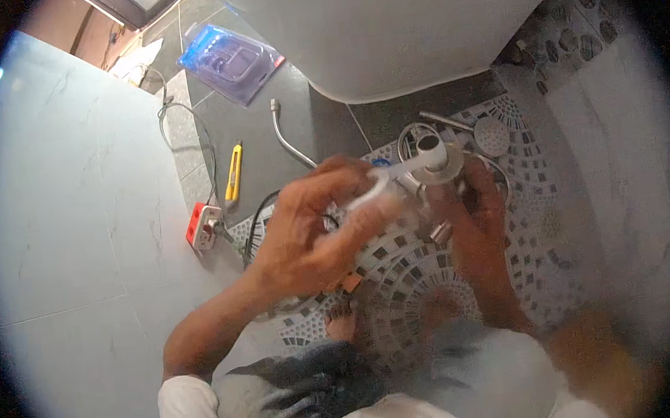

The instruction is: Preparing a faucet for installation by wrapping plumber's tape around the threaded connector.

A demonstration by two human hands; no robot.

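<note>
The tap fitting (431, 164), a chrome piece with a round flange and a white-capped end, sits at the centre of the frame, held up between both hands over the mosaic floor (523, 226). The left hand (313, 233) closes over its near side, fingers curled around a white strip, probably sealing tape, that runs to the fitting's neck. The right hand (471, 216) clamps the body from below and behind, fingers wrapped tight around the chrome.

Judging by the grip, the step in hand looks like winding tape on the fitting's thread: one hand steadies, the other wraps. The next move would call for keeping the strip taut and the fitting from turning in the right hand's grasp; how many turns are on I cannot tell, since the fingers hide the thread.

Further out, a strainer disc (492, 136) lies just above the hands. A flexible hose (285, 135) curves at upper centre, a yellow knife (234, 171) lies left of it, and a red-and-white socket (204, 226) rests left of centre. A clear blister pack (231, 60) lies at upper left, beside the white toilet base (412, 21).
</note>
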